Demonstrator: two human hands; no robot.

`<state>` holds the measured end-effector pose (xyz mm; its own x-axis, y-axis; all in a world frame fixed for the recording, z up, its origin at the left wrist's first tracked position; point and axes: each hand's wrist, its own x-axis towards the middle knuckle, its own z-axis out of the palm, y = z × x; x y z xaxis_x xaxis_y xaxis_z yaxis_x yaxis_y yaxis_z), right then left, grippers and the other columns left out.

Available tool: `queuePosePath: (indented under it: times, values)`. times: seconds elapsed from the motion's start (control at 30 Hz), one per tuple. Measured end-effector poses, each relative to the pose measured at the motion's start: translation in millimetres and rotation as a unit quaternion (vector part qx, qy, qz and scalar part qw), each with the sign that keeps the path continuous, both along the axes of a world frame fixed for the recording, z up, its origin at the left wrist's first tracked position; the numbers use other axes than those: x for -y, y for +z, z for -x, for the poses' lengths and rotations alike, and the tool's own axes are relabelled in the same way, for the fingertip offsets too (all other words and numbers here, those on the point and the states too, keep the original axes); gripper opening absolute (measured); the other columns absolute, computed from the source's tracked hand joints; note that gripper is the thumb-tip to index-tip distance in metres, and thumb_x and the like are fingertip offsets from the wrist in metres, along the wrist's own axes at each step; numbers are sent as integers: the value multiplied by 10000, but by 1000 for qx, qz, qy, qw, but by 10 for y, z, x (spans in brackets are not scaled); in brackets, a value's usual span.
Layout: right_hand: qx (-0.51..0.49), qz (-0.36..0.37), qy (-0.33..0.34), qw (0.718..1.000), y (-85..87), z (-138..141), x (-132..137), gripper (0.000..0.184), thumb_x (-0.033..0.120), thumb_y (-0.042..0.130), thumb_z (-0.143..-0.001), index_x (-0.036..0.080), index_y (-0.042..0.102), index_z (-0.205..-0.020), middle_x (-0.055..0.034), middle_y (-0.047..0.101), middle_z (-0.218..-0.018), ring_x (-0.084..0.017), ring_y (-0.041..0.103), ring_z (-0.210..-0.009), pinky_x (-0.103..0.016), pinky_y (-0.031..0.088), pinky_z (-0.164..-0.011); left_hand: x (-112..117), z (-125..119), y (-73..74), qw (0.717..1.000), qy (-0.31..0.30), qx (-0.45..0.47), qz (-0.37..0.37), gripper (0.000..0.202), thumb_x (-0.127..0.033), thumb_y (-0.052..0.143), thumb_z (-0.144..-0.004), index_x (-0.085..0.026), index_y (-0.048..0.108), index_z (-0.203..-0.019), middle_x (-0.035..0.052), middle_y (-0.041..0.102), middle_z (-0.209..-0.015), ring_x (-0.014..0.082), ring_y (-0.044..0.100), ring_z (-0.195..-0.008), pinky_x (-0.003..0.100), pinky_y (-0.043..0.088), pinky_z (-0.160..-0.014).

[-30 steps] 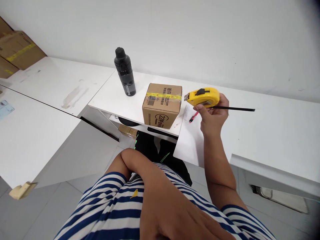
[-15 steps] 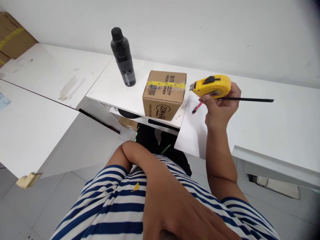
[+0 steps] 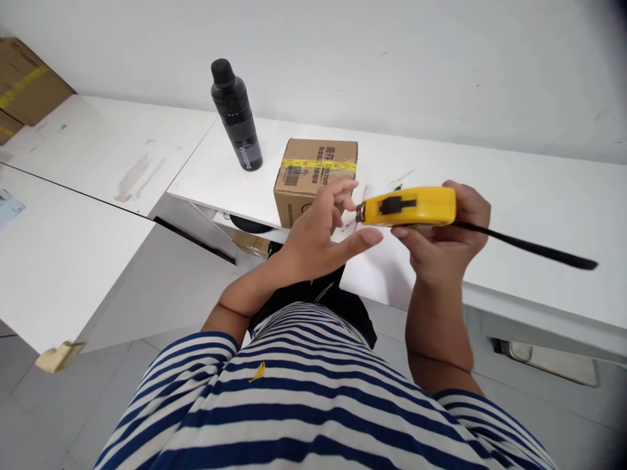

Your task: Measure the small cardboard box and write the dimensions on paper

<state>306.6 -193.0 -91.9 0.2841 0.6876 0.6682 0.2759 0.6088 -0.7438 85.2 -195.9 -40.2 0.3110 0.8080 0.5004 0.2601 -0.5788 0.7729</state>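
A yellow tape measure [image 3: 431, 203] with a black slide button and a black wrist strap is gripped in my right hand [image 3: 443, 245], held up over the desk. My left hand [image 3: 318, 235] is beside its metal end hook, thumb and fingers apart; whether a fingertip touches the hook I cannot tell. Behind my left hand a small cardboard box [image 3: 296, 171] with yellow tape across its top sits on the desk, its front partly covered by the hand. A sheet of white paper [image 3: 365, 277] lies under my hands, largely hidden.
A black bottle [image 3: 238, 121] stands on the white desk [image 3: 539, 196] left of the box, near the wall. Larger cardboard boxes [image 3: 32, 78] rest at the far left. Another white tabletop [image 3: 59, 248] adjoins on the left, with a padded corner [image 3: 59, 358].
My left hand has come up from in front of my body to the tape measure's hook. My right hand has brought the tape measure lower and nearer, turning it so its edge faces up.
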Motion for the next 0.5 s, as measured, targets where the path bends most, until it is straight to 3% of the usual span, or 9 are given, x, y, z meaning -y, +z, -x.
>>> queuePosePath:
  times: [0.1,0.17,0.23,0.33,0.43,0.5]
  values:
    - [45,19,36,998,34,-10,156,708,603,968,-635,397,668,-1242,-57,708,-1184,-345,722,-1158,-592,654,-974,-106,-38,-30,994,-72,-11,77,803,-805,599,-906,-231,519,-1461,117,671,-1247,158,673,-892,308,568,-793]
    - [67,54,70,994,53,-2,224,719,583,989,-607,397,680,-1229,-52,720,-1193,-344,729,-1146,-597,644,-992,-110,-46,-43,992,-107,-13,68,806,-838,605,-876,-223,570,-1396,141,670,-1314,210,694,-1047,335,574,-864]
    - [73,88,80,990,75,16,235,760,611,992,-584,393,691,-1247,-58,722,-1214,-353,717,-1166,-594,643,-990,-112,-50,-52,992,-123,-12,32,766,-855,581,-878,-212,639,-1290,129,709,-1254,224,696,-1078,346,566,-882]
    - [102,107,53,988,63,-18,59,781,769,911,-601,366,727,-1244,-87,714,-1264,-381,660,-1283,-600,598,-1065,-205,-38,-53,998,-47,-26,-11,727,-866,525,-903,-194,700,-1117,76,743,-1011,189,687,-918,333,534,-782]
    - [117,88,1,989,-104,-242,-359,820,952,544,-800,347,707,-1330,-114,692,-1334,-353,663,-1277,-574,555,-1108,-464,51,-11,996,83,-17,-7,746,-911,440,-899,-215,688,-1000,44,715,-904,171,634,-824,338,486,-694]
    - [146,118,-47,981,-293,-479,-693,790,856,347,-961,312,630,-1459,-124,711,-1281,-310,706,-1129,-570,563,-1050,-697,170,61,990,143,11,-1,717,-918,406,-904,-242,643,-880,19,672,-816,153,562,-733,341,445,-651]
